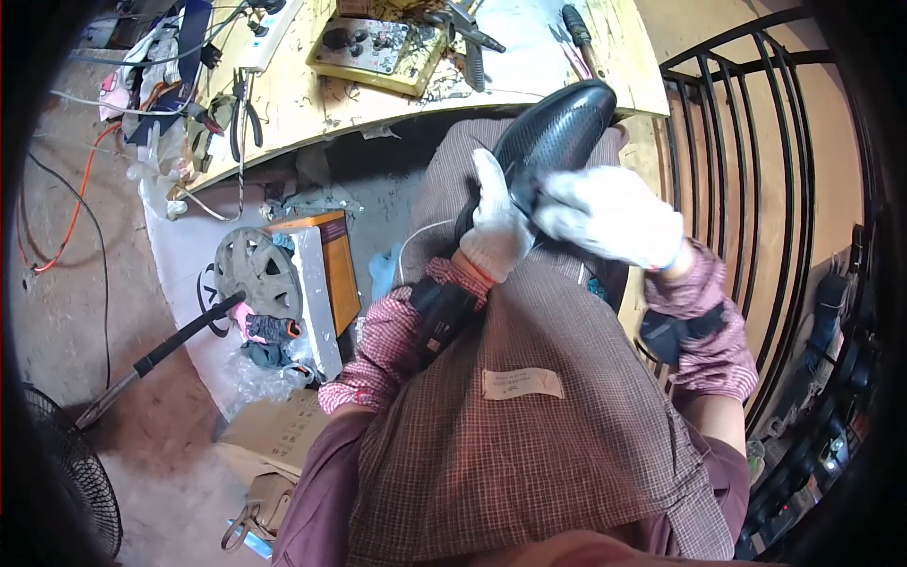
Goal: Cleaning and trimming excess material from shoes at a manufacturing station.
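A glossy black shoe [559, 132] with a textured upper lies over my aproned lap, its rounded toe pointing away to the upper right. My left hand [496, 225], in a white knit glove, grips it around the near end, with the thumb up along its left side. Against the shoe's near right side is my right hand [614, 215], also white-gloved. Its fingers are bent and pressed together, slightly blurred, and the fingertips touch the shoe. Whatever they may pinch there is hidden. The checked brown apron [567, 454] spreads beneath both forearms.
Beyond my knees stands a worktable [293, 123] bearing a stained control box [373, 52], a hammer [472, 42] and a dark-handled tool [576, 28]. Pliers [246, 123] hang at its edge. Black metal railings [746, 142] rise at right. A fan [71, 472], wheel-like disc [255, 269] and cardboard box [269, 430] are at left.
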`<state>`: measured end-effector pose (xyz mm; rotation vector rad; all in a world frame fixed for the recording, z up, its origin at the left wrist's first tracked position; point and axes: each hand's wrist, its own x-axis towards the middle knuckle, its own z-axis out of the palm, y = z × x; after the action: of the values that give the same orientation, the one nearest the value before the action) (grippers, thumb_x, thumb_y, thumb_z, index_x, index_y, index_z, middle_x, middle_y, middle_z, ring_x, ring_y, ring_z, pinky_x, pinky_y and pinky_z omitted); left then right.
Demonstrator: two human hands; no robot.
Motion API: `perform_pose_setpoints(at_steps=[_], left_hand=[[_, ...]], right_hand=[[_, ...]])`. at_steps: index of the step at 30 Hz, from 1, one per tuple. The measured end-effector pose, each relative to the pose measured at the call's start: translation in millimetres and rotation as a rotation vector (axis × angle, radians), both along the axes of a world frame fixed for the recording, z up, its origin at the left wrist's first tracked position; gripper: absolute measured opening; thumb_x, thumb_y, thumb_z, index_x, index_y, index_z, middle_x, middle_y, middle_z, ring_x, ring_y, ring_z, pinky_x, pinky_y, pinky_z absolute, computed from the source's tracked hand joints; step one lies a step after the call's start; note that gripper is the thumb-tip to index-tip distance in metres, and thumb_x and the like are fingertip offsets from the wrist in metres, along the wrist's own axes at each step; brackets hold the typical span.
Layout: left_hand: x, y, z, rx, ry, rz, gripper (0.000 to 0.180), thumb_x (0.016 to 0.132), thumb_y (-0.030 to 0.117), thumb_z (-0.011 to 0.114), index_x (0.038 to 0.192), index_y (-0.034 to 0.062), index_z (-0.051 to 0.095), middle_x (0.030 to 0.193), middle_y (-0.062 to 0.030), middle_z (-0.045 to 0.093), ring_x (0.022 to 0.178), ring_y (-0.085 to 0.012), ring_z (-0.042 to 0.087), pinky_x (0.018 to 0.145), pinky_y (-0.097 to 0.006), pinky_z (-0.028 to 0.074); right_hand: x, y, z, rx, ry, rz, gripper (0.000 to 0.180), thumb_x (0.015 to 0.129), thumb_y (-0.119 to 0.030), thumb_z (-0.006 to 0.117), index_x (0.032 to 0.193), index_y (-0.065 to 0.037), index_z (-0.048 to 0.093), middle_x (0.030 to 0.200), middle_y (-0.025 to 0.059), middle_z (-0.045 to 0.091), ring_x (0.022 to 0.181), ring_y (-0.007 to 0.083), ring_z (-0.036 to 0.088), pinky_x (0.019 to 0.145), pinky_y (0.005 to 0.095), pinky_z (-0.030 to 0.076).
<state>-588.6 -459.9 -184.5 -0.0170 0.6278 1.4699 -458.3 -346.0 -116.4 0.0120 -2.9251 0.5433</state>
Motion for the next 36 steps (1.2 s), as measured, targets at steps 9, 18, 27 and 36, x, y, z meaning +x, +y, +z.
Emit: perform_pose_setpoints(at_steps=[9, 18, 27, 36], left_hand=[[-42, -53, 33, -0.044, -0.073, 0.443, 0.092, 0.088, 0.075, 0.050, 0.139, -0.0021, 0.046, 0.136, -0.0138, 0.055, 0.123, -0.0255, 0.054, 0.113, -0.036, 0.037], [-74, -102, -20, 0.064, -0.068, 0.498, 0.097, 0.088, 0.077, 0.047, 0.145, -0.0019, 0.040, 0.145, -0.0160, 0.046, 0.131, -0.0284, 0.045, 0.116, -0.040, 0.033], [-56, -87, 5, -0.077, 0.182, 0.393, 0.073, 0.097, 0.060, 0.047, 0.137, -0.0012, 0.047, 0.129, -0.0168, 0.058, 0.114, -0.0286, 0.060, 0.102, -0.042, 0.047], [-58, -93, -16, -0.084, 0.050, 0.438, 0.066, 0.098, 0.053, 0.052, 0.136, -0.0006, 0.049, 0.129, -0.0169, 0.059, 0.118, -0.0309, 0.056, 0.108, -0.043, 0.040]], right_hand=[[-37, 32, 10, 0.131, 0.432, -0.332, 0.024, 0.088, -0.017, 0.066, 0.111, -0.008, 0.066, 0.104, 0.0112, 0.065, 0.087, 0.0277, 0.067, 0.071, 0.0344, 0.057], [-46, -64, -43, -0.352, 0.501, 0.024, 0.019, 0.092, -0.026, 0.063, 0.099, -0.009, 0.065, 0.087, 0.0099, 0.067, 0.072, 0.0246, 0.067, 0.059, 0.0365, 0.055], [-56, -77, -32, -0.533, 0.145, -0.025, 0.021, 0.084, -0.025, 0.073, 0.097, -0.008, 0.069, 0.069, 0.0133, 0.064, 0.065, 0.0342, 0.066, 0.064, 0.0397, 0.056], [-50, -80, -22, -0.302, -0.044, -0.121, 0.021, 0.087, -0.025, 0.069, 0.101, -0.009, 0.071, 0.074, 0.0108, 0.069, 0.062, 0.0268, 0.068, 0.064, 0.0353, 0.058]])
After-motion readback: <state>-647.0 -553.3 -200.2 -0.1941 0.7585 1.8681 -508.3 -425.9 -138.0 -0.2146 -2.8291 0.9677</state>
